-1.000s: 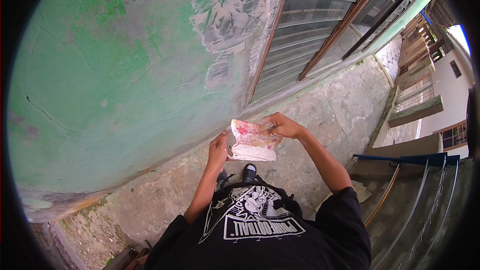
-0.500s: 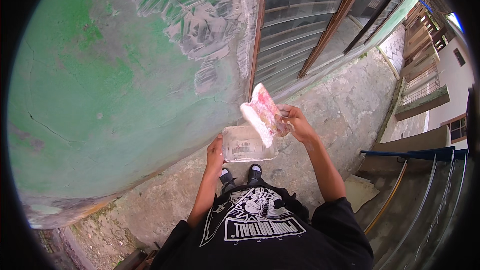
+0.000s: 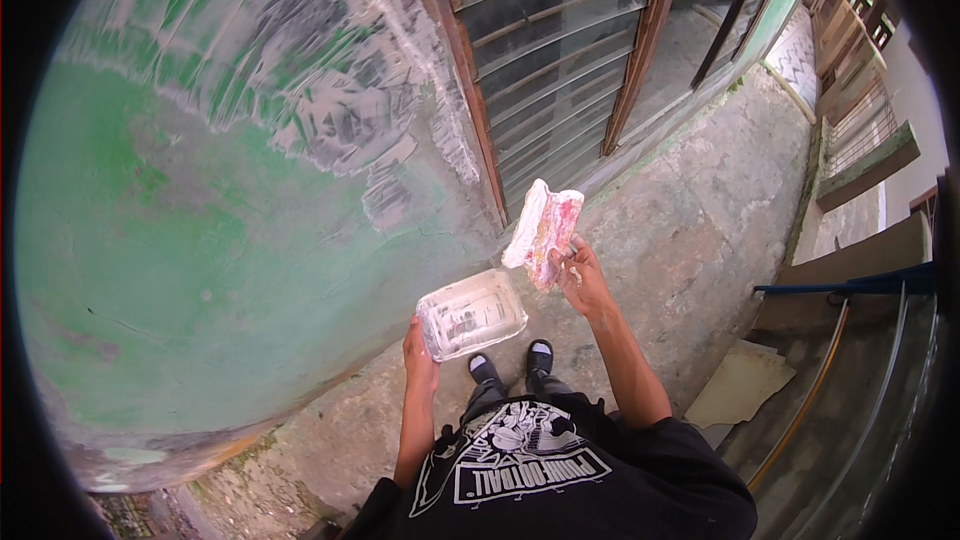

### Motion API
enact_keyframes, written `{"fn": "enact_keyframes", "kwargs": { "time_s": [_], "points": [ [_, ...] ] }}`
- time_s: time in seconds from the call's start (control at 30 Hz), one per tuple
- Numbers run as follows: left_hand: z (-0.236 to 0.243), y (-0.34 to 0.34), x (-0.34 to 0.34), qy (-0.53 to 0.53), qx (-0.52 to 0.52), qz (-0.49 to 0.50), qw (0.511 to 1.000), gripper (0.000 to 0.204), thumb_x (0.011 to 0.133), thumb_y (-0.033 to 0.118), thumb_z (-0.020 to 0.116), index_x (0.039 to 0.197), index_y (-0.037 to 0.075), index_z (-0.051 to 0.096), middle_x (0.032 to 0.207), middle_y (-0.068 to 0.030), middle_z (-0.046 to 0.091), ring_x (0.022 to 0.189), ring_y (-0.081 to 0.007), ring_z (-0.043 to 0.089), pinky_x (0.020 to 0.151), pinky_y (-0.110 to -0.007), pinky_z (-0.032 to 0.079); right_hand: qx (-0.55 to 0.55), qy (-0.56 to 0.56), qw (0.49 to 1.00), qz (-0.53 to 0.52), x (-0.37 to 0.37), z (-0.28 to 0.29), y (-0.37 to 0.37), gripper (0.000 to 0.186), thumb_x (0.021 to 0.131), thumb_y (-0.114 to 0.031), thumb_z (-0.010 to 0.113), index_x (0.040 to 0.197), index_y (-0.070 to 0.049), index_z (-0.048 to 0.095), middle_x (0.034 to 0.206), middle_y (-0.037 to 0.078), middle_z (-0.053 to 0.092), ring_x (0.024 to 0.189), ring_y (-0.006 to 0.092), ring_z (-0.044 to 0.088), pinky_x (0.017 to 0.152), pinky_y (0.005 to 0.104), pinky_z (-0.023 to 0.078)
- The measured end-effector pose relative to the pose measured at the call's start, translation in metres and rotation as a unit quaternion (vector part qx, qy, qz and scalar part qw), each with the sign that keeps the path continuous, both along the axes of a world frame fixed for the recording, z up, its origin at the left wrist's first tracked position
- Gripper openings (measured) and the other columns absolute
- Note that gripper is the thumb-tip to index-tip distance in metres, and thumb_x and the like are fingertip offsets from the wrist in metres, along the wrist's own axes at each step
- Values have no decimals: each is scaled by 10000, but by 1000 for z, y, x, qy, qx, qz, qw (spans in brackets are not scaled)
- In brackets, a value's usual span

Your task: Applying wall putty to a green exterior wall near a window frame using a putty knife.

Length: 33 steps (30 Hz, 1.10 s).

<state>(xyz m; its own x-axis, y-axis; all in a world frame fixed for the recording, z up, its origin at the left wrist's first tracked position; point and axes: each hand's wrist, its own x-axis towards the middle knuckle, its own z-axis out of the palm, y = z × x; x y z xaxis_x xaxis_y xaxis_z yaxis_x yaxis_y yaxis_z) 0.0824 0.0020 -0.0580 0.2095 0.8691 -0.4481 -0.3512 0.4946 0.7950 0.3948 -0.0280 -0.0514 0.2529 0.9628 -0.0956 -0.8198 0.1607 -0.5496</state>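
Observation:
My left hand [image 3: 421, 350] grips the left end of a shallow rectangular plastic container [image 3: 470, 312], its inside smeared with white. My right hand [image 3: 585, 280] holds up a flattish, creased pad [image 3: 535, 225], white along one side and stained pink, red and yellowish, above and to the right of the container, apart from it. Some white residue is on my right fingers. Left of the window is a green wall [image 3: 160, 260] with rough white smears [image 3: 330, 110] over its upper part.
A louvred glass window with wooden frame [image 3: 540, 60] borders a concrete path [image 3: 700, 180]. At right are blue bars [image 3: 830, 289] with thin pipes, a pale flat sheet [image 3: 740, 385] and a low barrier with wire mesh [image 3: 858, 165]. My sandalled feet [image 3: 510, 365] are below.
My right hand has lifted the pad off the container and turned it, exposing the inside. My left hand has lowered and tilted the container. The view has shifted toward the window.

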Motion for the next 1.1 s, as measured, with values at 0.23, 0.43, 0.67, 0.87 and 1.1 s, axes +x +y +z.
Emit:
{"fn": "enact_keyframes", "kwargs": {
  "time_s": [0.23,0.43,0.67,0.87,1.1],
  "points": [
    [-16,-2,-52,65,13,12,998,564,1040,446,385,1382,4,461,1351,-121,559,1206,-262,578,1031,-414,463,-31,5,996,-80,-16,-41,19,540,875,140,516,1381,-25,427,1257,104,597,1146,191,593,1012,320,465],
    [-31,-2,-95,90,4,-12,996,567,1041,449,365,1390,10,454,1377,-121,539,1250,-278,541,1081,-437,412,-80,-110,980,-144,-57,-99,42,494,883,66,601,1351,-12,466,1227,84,629,1114,141,591,964,291,439],
    [-57,18,-138,107,-66,-67,990,569,1026,478,381,1374,37,474,1328,-112,573,1206,-284,566,1055,-441,420,-147,-170,955,-192,-128,-163,71,394,909,18,606,1293,2,521,1131,89,673,1012,135,631,868,279,477],
    [-74,42,-176,153,-76,-126,977,564,1020,496,369,1376,71,476,1317,-105,575,1189,-283,567,1018,-458,447,-231,-169,906,-313,-175,-218,101,331,914,7,592,1243,29,558,1078,94,684,947,141,648,806,277,499],
    [-86,63,-195,164,-92,-156,970,575,1020,502,370,1364,53,474,1304,-111,581,1178,-276,577,1007,-444,459,-260,-232,848,-399,-173,-247,132,339,900,16,575,1236,53,587,1057,219,700,958,253,706,816,329,531]
  ]
}}
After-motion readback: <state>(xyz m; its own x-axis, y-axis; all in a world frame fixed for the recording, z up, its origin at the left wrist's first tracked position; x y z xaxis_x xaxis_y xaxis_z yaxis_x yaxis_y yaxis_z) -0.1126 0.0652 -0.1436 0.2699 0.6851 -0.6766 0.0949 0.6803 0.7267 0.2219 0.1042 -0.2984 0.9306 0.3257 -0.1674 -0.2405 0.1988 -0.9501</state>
